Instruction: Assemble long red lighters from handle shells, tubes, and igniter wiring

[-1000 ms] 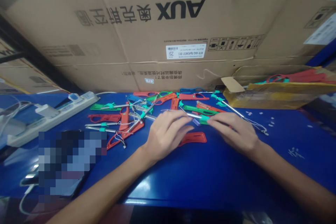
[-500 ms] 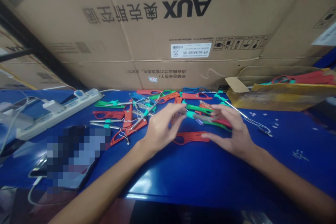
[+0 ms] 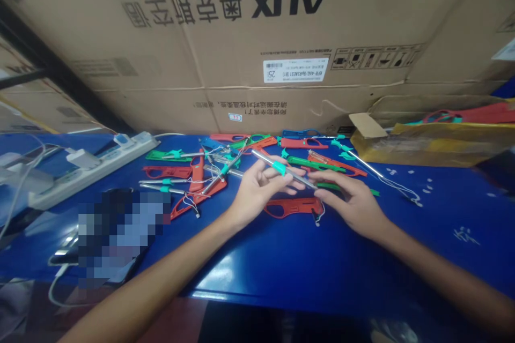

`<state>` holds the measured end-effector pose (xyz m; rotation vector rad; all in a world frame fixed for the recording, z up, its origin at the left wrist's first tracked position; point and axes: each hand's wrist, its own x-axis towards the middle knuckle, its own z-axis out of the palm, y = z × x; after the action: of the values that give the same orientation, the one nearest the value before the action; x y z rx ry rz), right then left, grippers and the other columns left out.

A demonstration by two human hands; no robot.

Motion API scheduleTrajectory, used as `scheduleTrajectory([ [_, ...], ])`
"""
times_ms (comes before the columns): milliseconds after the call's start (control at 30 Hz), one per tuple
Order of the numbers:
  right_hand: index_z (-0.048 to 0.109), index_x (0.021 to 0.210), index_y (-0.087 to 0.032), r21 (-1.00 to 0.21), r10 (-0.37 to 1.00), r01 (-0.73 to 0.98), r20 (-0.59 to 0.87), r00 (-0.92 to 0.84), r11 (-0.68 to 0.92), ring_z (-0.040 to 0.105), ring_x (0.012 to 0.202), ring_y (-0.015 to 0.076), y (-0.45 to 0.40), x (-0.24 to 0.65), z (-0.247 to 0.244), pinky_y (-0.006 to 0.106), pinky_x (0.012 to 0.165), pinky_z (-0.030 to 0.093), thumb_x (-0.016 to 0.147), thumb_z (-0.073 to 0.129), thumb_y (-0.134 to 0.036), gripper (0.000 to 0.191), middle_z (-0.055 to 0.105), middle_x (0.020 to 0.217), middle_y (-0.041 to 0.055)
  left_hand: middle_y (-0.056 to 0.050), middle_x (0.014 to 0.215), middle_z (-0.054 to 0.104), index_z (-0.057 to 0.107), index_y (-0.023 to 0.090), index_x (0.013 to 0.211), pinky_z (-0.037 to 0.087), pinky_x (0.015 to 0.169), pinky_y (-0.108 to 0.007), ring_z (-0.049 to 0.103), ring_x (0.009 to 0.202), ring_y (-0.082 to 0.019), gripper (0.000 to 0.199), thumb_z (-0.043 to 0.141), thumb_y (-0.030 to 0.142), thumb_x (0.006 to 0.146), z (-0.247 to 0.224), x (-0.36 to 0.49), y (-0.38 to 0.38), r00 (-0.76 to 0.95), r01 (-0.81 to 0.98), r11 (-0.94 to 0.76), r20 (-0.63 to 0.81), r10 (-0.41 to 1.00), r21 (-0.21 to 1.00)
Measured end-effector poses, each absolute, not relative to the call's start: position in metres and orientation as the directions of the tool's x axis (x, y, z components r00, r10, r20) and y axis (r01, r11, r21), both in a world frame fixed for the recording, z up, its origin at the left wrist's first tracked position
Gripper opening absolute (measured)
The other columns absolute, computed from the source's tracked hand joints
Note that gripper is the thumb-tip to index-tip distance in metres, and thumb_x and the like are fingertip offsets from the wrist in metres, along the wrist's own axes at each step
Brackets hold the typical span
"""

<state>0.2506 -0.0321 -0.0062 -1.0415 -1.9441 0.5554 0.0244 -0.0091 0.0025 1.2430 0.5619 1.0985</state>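
Observation:
My left hand (image 3: 257, 190) grips a thin metal tube (image 3: 263, 159) with a teal plastic piece around its middle. The tube slants down to the right. At its lower end, my right hand (image 3: 354, 201) has thumb and fingers closed around the tip. A thin white wire (image 3: 319, 220) hangs below that end. Under the hands lies an orange-red plastic lighter-handle half (image 3: 292, 206). Behind them rest green (image 3: 300, 162) and red handle halves. More halves and similar tubes with wires, such as a tube (image 3: 155, 188), lie in a loose pile to the left.
A white power strip (image 3: 96, 171) with plugs and a partly blurred phone-like device (image 3: 116, 246) lie at left. An open carton (image 3: 434, 144) of red parts stands at back right. Behind the blue table (image 3: 362, 273) rises a large cardboard box (image 3: 201, 59).
The tube, blurred between my hands before, now shows clearly in my left hand. My right hand has moved slightly left and closed in on its lower end.

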Motion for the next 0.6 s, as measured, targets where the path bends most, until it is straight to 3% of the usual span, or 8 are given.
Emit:
scheduleTrajectory([
  [100, 0.076, 0.104, -0.025, -0.703, 0.858, 0.492, 0.431, -0.280, 0.514, 0.076, 0.089, 0.0199, -0.033, 0.252, -0.003, 0.035, 0.087, 0.060, 0.095, 0.065, -0.034, 0.017, 0.080, 0.098, 0.0016, -0.010, 0.114, 0.076, 0.051, 0.021, 0.113, 0.063, 0.082, -0.036, 0.077, 0.091, -0.021, 0.037, 0.077, 0.028, 0.087, -0.004, 0.024, -0.005, 0.452, -0.354, -0.030, 0.199, 0.869, 0.935],
  [233, 0.075, 0.103, -0.024, -0.645, 0.850, 0.563, 0.461, -0.253, 0.517, 0.075, 0.093, 0.0209, -0.033, 0.257, 0.000, 0.034, 0.086, 0.059, 0.095, 0.065, -0.034, 0.016, 0.080, 0.102, 0.0023, -0.012, 0.133, 0.067, 0.049, 0.024, 0.127, 0.056, 0.098, -0.044, 0.071, 0.110, -0.024, 0.068, 0.088, 0.025, 0.072, -0.009, 0.015, 0.008, 0.492, -0.251, -0.080, 0.198, 0.848, 0.965],
  [367, 0.073, 0.106, -0.022, -0.551, 0.799, 0.605, 0.537, -0.271, 0.575, 0.074, 0.096, 0.0201, -0.031, 0.259, 0.001, 0.033, 0.087, 0.058, 0.099, 0.060, -0.026, 0.015, 0.079, 0.105, 0.0040, -0.013, 0.137, 0.061, 0.050, 0.023, 0.133, 0.047, 0.108, -0.047, 0.063, 0.122, -0.026, 0.059, 0.078, 0.043, 0.085, -0.006, 0.003, 0.014, 0.209, -0.052, -0.358, 0.361, 0.909, 0.932],
  [400, 0.073, 0.105, -0.022, -0.532, 0.786, 0.608, 0.551, -0.281, 0.590, 0.074, 0.095, 0.0196, -0.031, 0.258, 0.000, 0.032, 0.087, 0.058, 0.099, 0.060, -0.024, 0.014, 0.078, 0.104, 0.0041, -0.013, 0.136, 0.062, 0.051, 0.022, 0.132, 0.045, 0.110, -0.048, 0.061, 0.125, -0.026, 0.053, 0.074, 0.045, 0.089, -0.004, 0.002, 0.013, 0.158, 0.049, -0.450, 0.438, 0.885, 0.892],
  [467, 0.073, 0.104, -0.021, -0.500, 0.763, 0.605, 0.567, -0.311, 0.619, 0.074, 0.092, 0.0185, -0.030, 0.255, -0.001, 0.031, 0.086, 0.058, 0.098, 0.061, -0.021, 0.013, 0.078, 0.100, 0.0041, -0.010, 0.134, 0.064, 0.055, 0.023, 0.129, 0.041, 0.112, -0.047, 0.058, 0.127, -0.025, 0.047, 0.073, 0.044, 0.092, -0.003, 0.002, 0.008, 0.238, 0.277, -0.612, 0.564, 0.791, 0.741],
  [533, 0.072, 0.104, -0.019, -0.468, 0.732, 0.592, 0.588, -0.346, 0.656, 0.073, 0.091, 0.0174, -0.030, 0.252, -0.001, 0.030, 0.085, 0.058, 0.098, 0.061, -0.017, 0.013, 0.077, 0.099, 0.0047, -0.008, 0.129, 0.067, 0.058, 0.022, 0.127, 0.041, 0.109, -0.047, 0.059, 0.122, -0.025, 0.041, 0.070, 0.045, 0.094, -0.003, 0.006, 0.001, 0.471, 0.417, -0.718, 0.543, 0.695, 0.557],
  [600, 0.072, 0.106, -0.018, -0.435, 0.693, 0.576, 0.623, -0.363, 0.692, 0.073, 0.090, 0.0166, -0.030, 0.250, -0.002, 0.029, 0.085, 0.058, 0.098, 0.062, -0.015, 0.014, 0.077, 0.099, 0.0057, -0.008, 0.124, 0.069, 0.058, 0.020, 0.127, 0.039, 0.108, -0.048, 0.060, 0.116, -0.025, 0.043, 0.065, 0.049, 0.096, -0.004, 0.012, -0.006, 0.591, 0.480, -0.755, 0.472, 0.654, 0.447],
])
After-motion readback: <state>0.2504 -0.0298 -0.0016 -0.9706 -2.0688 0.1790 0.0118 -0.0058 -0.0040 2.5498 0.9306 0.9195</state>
